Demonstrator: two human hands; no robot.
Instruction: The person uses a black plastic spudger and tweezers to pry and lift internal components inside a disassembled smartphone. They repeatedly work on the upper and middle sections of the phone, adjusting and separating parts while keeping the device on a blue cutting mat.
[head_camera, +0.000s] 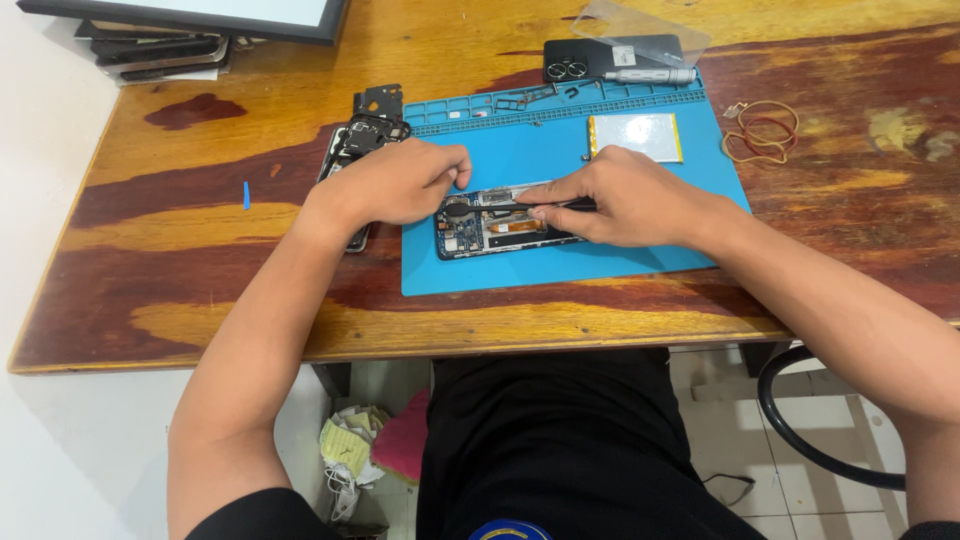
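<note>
Taking the blue work mat (560, 262) as the landmark: well off its left edge, at the table's far corner, lies a stack of dark flat panels (160, 52). Just off the mat's upper left corner sit a black phone frame (365, 133) and a small black cover piece (379, 101). The left hand (392, 183) reaches over the mat's left edge, fingers curled together and pressed on the upper left end of the opened phone (500, 222), which lies flat near the mat's middle with its circuit board showing. The right hand (630, 196) rests over the phone's right part, thumb and fingers pinched on a thin black tool (520, 207) whose tip lies on the phone's left end. On the mat's upper right lies 1 silver battery (636, 135). Off the right edge, rubber bands (762, 132) lie on the wooden table (300, 330).
</note>
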